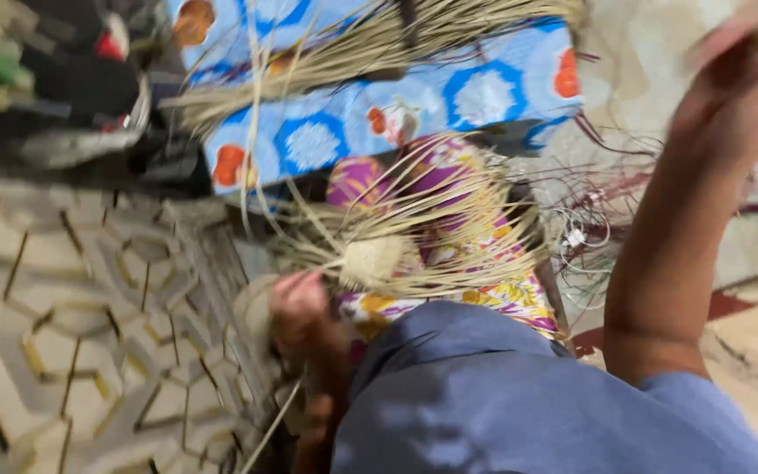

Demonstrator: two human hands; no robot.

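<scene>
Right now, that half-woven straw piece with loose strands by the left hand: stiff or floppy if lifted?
Woven centre probably holds shape; it looks tightly packed. The loose strands fan out thin, so likely springy and floppy. Probably light. Left hand sits beside it; blur hides the grip.

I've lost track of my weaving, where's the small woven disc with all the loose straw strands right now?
In the head view the woven disc sits centre frame on the colourful fabric, just right of the left hand and below the blue patterned cushion.

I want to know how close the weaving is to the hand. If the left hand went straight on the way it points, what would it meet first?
Most likely the small woven disc with straw strands fanning out from it: the left hand sits right beside it, pointing up and right. The picture is blurred, so whether they already touch is unclear.
</scene>
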